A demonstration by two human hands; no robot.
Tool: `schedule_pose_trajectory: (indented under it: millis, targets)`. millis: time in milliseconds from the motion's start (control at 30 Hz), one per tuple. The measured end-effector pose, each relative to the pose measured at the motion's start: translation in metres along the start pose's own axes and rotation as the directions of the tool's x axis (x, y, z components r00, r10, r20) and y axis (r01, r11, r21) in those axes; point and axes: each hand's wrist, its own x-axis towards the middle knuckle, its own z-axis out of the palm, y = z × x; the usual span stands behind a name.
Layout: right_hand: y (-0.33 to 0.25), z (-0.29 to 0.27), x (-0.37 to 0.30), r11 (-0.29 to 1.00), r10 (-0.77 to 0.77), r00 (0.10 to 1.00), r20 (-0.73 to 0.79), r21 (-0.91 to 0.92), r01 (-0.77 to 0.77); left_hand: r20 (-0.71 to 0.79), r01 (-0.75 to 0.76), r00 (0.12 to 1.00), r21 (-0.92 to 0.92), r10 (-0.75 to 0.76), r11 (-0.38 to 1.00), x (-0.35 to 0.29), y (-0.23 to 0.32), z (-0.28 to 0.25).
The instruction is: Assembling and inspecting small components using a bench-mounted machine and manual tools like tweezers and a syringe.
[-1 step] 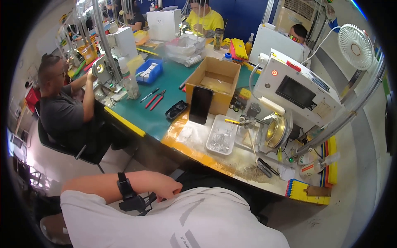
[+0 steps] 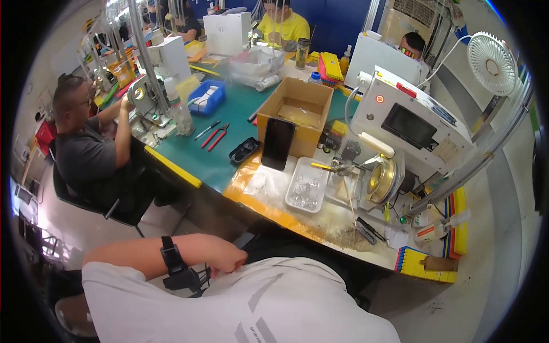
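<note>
My left hand (image 2: 227, 258) is in front of my body, beside the hem of my white shirt (image 2: 274, 297). Its fingers curl inward and look closed; whatever may be inside them is hidden. A black strap with a small dark device (image 2: 182, 279) sits round the left wrist. No part of my right hand is visible. On the bench beyond, a dark phone (image 2: 278, 144) leans upright against an open cardboard box (image 2: 306, 128). Right of the phone is a white tray (image 2: 290, 200) with small clear pieces in it.
A white machine (image 2: 394, 108) with a dark screen and a brass-coloured wheel (image 2: 378, 182) stand at the right. Red-handled pliers (image 2: 215, 138), a black case (image 2: 245, 150) and a blue bin (image 2: 214, 103) lie on the green mat. A person (image 2: 86, 143) sits working at the left.
My left hand has shifted very slightly to the left. The things on the bench stay where they were.
</note>
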Motion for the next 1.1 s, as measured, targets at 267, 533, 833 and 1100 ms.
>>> schedule_pose_trajectory:
  millis: [267,533,833,1100]
  targets:
    - [0.008,-0.013,0.005,1.000,0.002,1.000,-0.013,0.017,-0.002,-0.158,-0.246,0.949,0.172,0.273,0.954,0.033,-0.039,0.024]
    - [0.002,-0.003,-0.006,0.998,0.028,0.998,-0.058,0.064,-0.024,-0.189,-0.226,0.947,0.189,0.261,0.956,0.041,-0.049,0.031]
    - [-0.007,0.000,0.001,0.994,0.019,0.996,-0.091,0.105,-0.009,-0.247,-0.488,0.848,-0.018,0.469,0.873,0.012,-0.033,0.019]
    - [-0.129,-0.014,0.095,0.889,-0.274,0.552,0.787,0.427,-0.168,0.382,-0.103,0.851,-0.554,0.362,0.826,0.025,-0.066,0.011]
